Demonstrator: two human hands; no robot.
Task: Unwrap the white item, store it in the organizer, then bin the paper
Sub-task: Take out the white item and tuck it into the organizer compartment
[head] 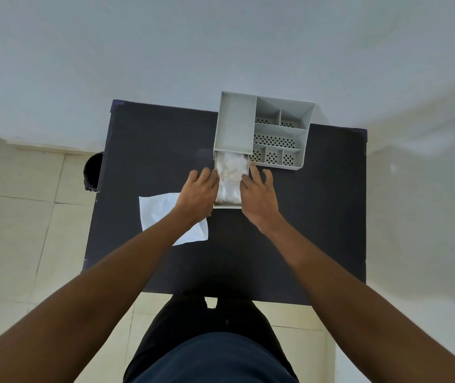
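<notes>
The dark desk point(303, 217) filled the middle of the view, and the grey organizer point(234, 120) stood at its 12 o'clock edge, a little to the right. A drawer point(227, 206) was pulled out from the bottom of the organizer toward 6 o'clock. The white item point(230, 175) lay inside this drawer, already without its wrapping. The paper point(160, 211) lay flat on the desk at about 9 o'clock from the drawer, partly under the left forearm.

The left hand point(198, 193) rested against the left wall of the drawer and the right hand point(259, 197) against the right wall. The fingers point(206, 172) of both hands were spread and loose, holding nothing; they only touched the drawer sides.

I judged that the step in hand was to close the drawer. To do it well, both hands should push evenly toward 12 o'clock, so the drawer does not turn and jam. The item seemed soft and a little high, so it should be pressed down first, otherwise it may catch on the organizer edge. A dark object point(93, 171) beside the desk at 9 o'clock was maybe the bin, but I could not tell.
</notes>
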